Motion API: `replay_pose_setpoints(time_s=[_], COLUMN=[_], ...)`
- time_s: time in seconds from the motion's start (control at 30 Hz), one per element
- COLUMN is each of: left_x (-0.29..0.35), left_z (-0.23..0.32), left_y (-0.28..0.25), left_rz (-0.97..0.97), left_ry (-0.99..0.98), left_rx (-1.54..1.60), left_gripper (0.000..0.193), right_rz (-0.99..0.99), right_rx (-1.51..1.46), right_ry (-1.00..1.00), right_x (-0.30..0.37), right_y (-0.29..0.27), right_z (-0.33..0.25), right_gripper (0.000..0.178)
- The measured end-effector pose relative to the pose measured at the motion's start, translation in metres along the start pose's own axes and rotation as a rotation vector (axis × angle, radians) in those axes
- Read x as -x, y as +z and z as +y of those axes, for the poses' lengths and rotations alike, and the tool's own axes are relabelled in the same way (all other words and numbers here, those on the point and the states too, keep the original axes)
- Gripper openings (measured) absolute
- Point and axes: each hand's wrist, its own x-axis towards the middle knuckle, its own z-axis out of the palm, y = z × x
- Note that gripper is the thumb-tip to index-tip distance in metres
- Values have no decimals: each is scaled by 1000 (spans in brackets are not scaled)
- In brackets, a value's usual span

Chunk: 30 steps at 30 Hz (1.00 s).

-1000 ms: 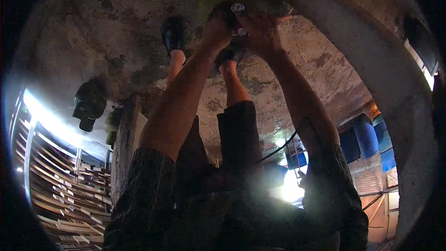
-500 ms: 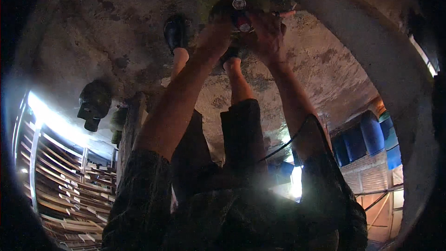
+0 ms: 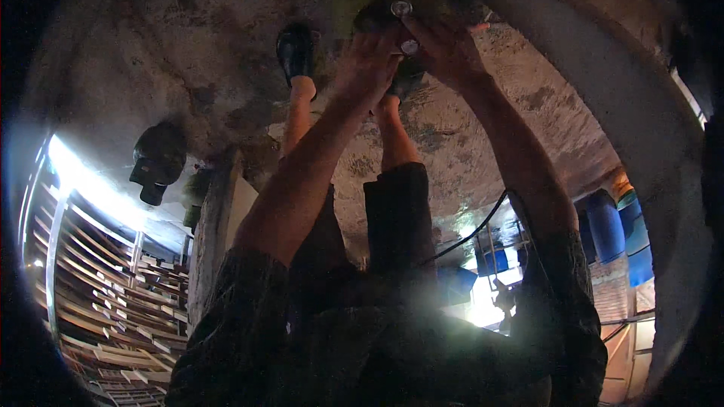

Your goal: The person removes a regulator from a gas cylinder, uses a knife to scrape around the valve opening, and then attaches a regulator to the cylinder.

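At the top of the head view, a dark fitting with two round gauge faces (image 3: 402, 8) shows between my hands; it looks like a pressure regulator. My left hand (image 3: 367, 68) is closed against its left side, with the fingertips partly hidden in shadow. From the right, my right hand (image 3: 452, 56) curls its fingers around the fitting, the index finger lying between the two dials. What the fitting sits on is too dark to make out. A short orange-red hose or rod (image 3: 481, 27) sticks out just beyond my right hand.
My dark shoe (image 3: 297, 49) stands on the stained concrete floor (image 3: 219, 53). Left of it are a dark rounded vessel (image 3: 160, 154) and a post (image 3: 213, 226), with stacked wooden slats (image 3: 113, 309) beyond. A curved concrete edge (image 3: 603, 60) runs along the right, near blue barrels (image 3: 605, 226).
My right hand has shifted right and its fingers have come in closer on the fitting. My left hand has moved slightly down and right. The red part between them no longer shows.
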Motion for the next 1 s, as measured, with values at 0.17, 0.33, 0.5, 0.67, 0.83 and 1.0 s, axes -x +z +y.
replay_pose_setpoints(time_s=[0.17,0.33,0.5,0.67,0.83,1.0], left_x=[-14,-29,-17,-16,-14,-5], left_z=[-38,-23,-11,-17,-33,-11], left_y=[-3,-27,-8,4,3,10], left_rz=[53,-176,-193,-271,-449,-304], left_ry=[213,222,-8,2,-37,-105], left_rx=[-19,61,41,7,24,-97], left_gripper=[37,40,56,68,68,64], right_rz=[-35,20,-257,-65,-118,-429], right_rx=[-141,-187,-50,-62,-225,64], right_ry=[122,63,-165,74,133,82], right_x=[-11,-20,-36,-5,-22,-35], right_y=[-4,-18,-29,1,-13,-48], right_z=[-29,-18,-1,-9,-18,-21], right_gripper=[63,64,59,55,57,58])
